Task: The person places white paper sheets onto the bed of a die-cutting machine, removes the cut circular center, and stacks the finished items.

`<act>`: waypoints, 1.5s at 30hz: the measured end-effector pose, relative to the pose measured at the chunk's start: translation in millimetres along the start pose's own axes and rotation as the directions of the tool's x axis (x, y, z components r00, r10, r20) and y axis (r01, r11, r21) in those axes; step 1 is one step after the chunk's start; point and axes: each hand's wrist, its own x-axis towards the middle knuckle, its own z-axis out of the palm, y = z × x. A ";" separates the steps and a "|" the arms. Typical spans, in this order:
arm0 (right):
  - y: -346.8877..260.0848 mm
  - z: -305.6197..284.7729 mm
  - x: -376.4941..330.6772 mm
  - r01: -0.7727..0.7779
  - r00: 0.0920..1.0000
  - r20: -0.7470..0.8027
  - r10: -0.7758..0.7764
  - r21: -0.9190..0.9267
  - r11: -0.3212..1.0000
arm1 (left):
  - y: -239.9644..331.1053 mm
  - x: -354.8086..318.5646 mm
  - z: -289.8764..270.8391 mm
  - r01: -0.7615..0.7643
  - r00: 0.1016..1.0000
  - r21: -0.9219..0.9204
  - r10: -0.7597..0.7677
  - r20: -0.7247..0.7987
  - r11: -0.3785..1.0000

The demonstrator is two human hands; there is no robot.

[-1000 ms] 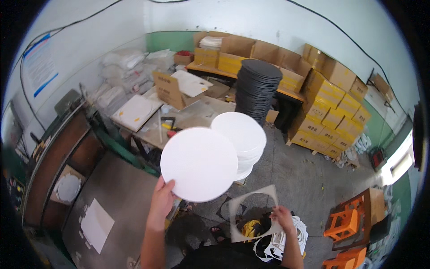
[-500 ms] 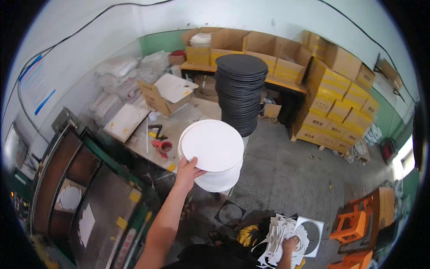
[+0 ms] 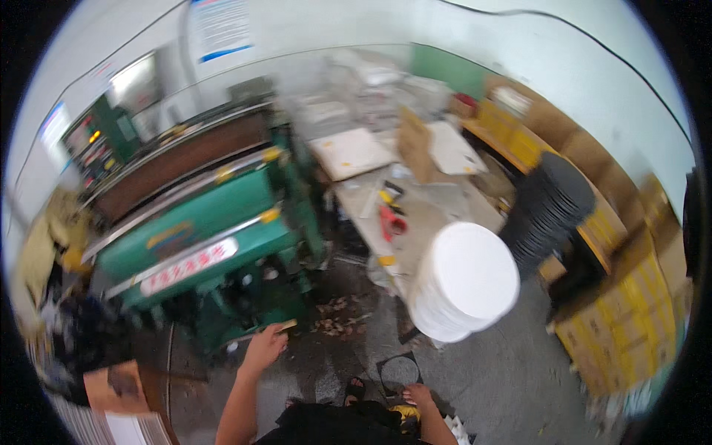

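My left hand (image 3: pixel 265 348) is at the front of a green machine (image 3: pixel 196 215). Its fingers look curled beside a bar with a yellowish end (image 3: pixel 288 325); blur hides whether they grip it. Low in front of my body is my right hand (image 3: pixel 417 395), empty, with its fingers loosely apart. Close to it are a yellow item (image 3: pixel 406 420), partly covered, and a dark square sheet with a round cutout (image 3: pixel 398 372) on the floor. A tall stack of white discs (image 3: pixel 475 271) stands at the table's near corner, touched by neither hand.
Behind the white discs rises a stack of black discs (image 3: pixel 552 200). The table (image 3: pixel 437 204) bears a red tape dispenser (image 3: pixel 391 222) and an upright cardboard piece (image 3: pixel 414 144). Taped cartons (image 3: pixel 630 311) are piled at right. A box of sheets (image 3: pixel 126 400) sits lower left.
The view has swung left toward the machine. My left hand has let go of the white disc stack and moved to the machine's front. My right hand has left the pile of white cutout sheets.
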 end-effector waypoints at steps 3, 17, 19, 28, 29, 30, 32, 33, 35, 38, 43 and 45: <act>-10.6 -9.9 23.6 -0.068 0.998 0.010 0.069 -0.078 0.995 | -139.7 -108.1 -30.6 0.262 0.936 0.188 -0.202 -0.289 0.946; -75.1 257.8 20.0 0.296 0.929 0.368 0.030 -0.791 0.535 | -383.8 -526.6 -151.7 0.632 -0.606 -0.660 -0.273 -0.747 0.406; -67.8 296.6 2.3 0.388 0.888 0.460 0.014 -0.765 0.513 | -401.7 -537.4 -171.6 0.561 -0.571 -0.708 -0.418 -0.706 0.429; -28.8 380.8 -87.2 0.425 0.849 0.514 0.124 -0.803 0.418 | -449.5 -585.0 -195.5 -0.354 -0.435 -0.768 -0.821 -0.371 0.534; -27.4 374.5 -87.0 0.387 0.863 0.487 0.135 -0.808 0.444 | -443.7 -585.9 -190.5 -0.367 -0.465 -0.752 -0.808 -0.362 0.547; -28.0 359.5 -71.1 0.394 0.868 0.475 0.141 -0.834 0.386 | -435.7 -583.4 -185.7 -0.381 -0.491 -0.734 -0.796 -0.354 0.562; -39.9 332.6 -18.4 0.431 0.866 0.477 0.152 -0.865 0.256 | -428.9 -612.9 -136.2 -0.496 -0.286 -0.678 -0.839 -0.463 0.543; -45.2 316.7 -5.8 0.323 0.918 0.380 0.110 -0.880 0.348 | -408.2 -585.4 -132.6 -0.542 -0.079 -0.699 -0.857 -0.509 0.465; -41.3 296.9 0.9 0.104 0.978 0.181 0.102 -0.853 0.512 | -330.0 -575.9 -125.0 -0.605 0.169 -0.733 -0.849 -0.501 0.312; -35.8 301.1 -9.4 0.021 0.976 0.114 0.186 -0.896 0.443 | -319.0 -611.2 -123.8 -0.730 0.002 -0.632 -0.924 -0.382 0.260; -44.8 346.0 -43.8 0.513 0.827 0.553 0.099 -0.815 0.271 | -308.1 -608.4 -223.9 -0.548 -0.183 -0.520 -0.700 -0.690 0.655; -51.4 389.6 -78.1 0.687 0.725 0.685 -0.069 -0.712 0.147 | -286.6 -575.8 -258.8 -0.582 -0.125 -0.473 -0.648 -0.751 0.661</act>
